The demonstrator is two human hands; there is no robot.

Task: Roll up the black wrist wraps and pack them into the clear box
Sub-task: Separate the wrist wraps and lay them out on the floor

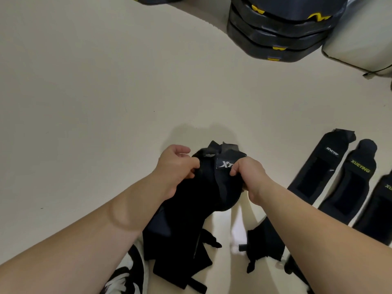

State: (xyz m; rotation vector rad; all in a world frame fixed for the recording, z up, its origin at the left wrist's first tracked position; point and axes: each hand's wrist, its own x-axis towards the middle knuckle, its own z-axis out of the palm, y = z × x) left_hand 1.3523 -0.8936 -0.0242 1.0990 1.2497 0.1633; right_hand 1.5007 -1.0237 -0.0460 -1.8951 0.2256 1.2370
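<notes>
A black wrist wrap [209, 187] with a white-lettered label is bunched up between both hands above the pale floor. My left hand [175, 166] pinches its left side with curled fingers. My right hand [249, 175] grips its right side next to the label. The wrap's loose end hangs down toward me. Three more black wraps lie flat at the right: one with a grey logo [318, 166], one with yellow lettering [352, 179], and a third [379, 206] cut by the frame edge. The clear box is not in view.
A stack of dark pads with yellow marks [282, 28] stands at the back right beside a pale cushion-like object [364, 32]. Another black strap [265, 242] lies under my right forearm. A black-and-white patterned item [127, 272] sits at the bottom edge.
</notes>
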